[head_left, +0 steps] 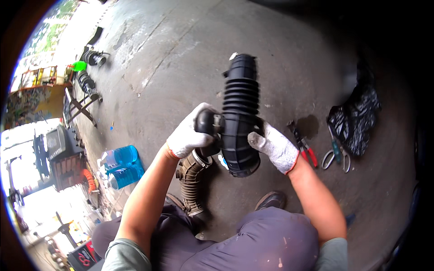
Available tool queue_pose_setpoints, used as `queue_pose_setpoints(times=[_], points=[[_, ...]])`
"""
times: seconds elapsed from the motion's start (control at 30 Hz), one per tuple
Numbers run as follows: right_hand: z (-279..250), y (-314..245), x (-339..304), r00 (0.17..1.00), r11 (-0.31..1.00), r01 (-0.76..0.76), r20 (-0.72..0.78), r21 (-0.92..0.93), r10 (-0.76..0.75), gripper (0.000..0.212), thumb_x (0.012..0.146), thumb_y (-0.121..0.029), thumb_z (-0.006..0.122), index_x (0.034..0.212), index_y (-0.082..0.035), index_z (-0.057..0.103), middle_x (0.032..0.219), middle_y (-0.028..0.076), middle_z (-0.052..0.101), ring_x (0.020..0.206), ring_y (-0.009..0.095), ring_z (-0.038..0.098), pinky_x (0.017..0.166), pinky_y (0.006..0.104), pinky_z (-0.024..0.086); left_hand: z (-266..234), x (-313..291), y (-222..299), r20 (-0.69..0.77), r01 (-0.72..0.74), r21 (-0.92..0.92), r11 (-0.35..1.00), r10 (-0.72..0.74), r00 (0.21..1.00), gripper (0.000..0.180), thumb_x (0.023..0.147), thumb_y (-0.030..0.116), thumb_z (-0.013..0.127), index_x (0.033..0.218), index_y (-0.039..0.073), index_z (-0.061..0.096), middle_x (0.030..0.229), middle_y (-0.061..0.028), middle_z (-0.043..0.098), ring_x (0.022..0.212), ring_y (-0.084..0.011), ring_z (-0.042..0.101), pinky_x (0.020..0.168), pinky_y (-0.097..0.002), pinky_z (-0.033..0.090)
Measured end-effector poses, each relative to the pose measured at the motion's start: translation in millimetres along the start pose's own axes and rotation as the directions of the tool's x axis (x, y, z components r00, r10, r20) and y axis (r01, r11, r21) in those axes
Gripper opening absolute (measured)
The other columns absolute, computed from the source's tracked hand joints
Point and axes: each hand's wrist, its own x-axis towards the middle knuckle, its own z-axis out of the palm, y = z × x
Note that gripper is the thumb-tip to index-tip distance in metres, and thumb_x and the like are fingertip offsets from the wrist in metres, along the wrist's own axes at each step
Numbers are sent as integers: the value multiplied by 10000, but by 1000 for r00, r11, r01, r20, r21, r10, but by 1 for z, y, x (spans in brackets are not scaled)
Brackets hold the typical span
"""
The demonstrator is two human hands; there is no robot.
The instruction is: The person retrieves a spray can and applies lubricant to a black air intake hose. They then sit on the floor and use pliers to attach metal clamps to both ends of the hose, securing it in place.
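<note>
A clean black ribbed air intake hose [241, 119] is held upright in the air above the floor, between both white-gloved hands. My left hand [190, 133] grips the rounded black side chamber [205, 122] that joins the hose at its left. My right hand [273, 145] is closed on the hose's lower right side, thumb in front; its other fingers are hidden behind. Beneath, a dusty brown ribbed hose [190, 180] of similar shape lies on the floor by my left shoe.
Red-handled pliers [307, 151], scissors [346, 162] and a teal-handled screwdriver [336, 151] lie right, near a crumpled black plastic bag [355, 124]. Blue liquid jugs [124, 167] rest at left. Farther left stand a folding stand [81, 108] and coil-spring struts [87, 84].
</note>
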Motion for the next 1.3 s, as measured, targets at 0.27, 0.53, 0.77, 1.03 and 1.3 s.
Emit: queue_pose_setpoints(times=[0.27,0.53,0.77,1.03,1.3], points=[[34,-39,-11,893,919,331,-244,-215,-379,809,897,-250,964,1544,-16,539,1425,100,713,1238,203,709,1075,371,591,23,-16,72,55,-180,-132,975,188,981,725,825,309,877,1448,85,583,1209,-36,654,1095,-135,620,901,-305,575],[64,-73,-47,773,807,316,-358,-499,-524,718,842,-50,932,1463,10,578,1317,123,756,1149,209,741,1031,378,604,48,-20,81,-82,-185,90,978,193,978,504,1042,375,666,1435,61,624,1176,-38,681,1058,-119,600,961,-333,527],[71,-76,-60,685,713,352,-353,-607,-638,765,830,-88,956,1467,32,550,1311,149,747,1145,242,744,1040,393,600,53,-21,84,20,-107,-10,994,107,994,573,1112,540,654,1357,22,643,1032,-71,699,912,-146,660,815,-350,579],[71,-71,-65,640,671,366,-349,-644,-684,779,852,-103,937,1496,43,523,1371,157,707,1189,245,719,1083,407,581,69,-27,75,24,-114,-219,969,123,992,609,1102,578,657,1317,8,651,1031,-84,702,862,-162,675,786,-357,576],[49,-73,-60,765,844,381,-383,-378,-517,741,878,-79,895,1527,13,552,1397,142,701,1224,241,713,1088,401,590,59,-29,88,47,-81,-24,996,82,995,558,1048,536,728,1312,50,652,1018,-51,691,867,-132,663,756,-326,565]])
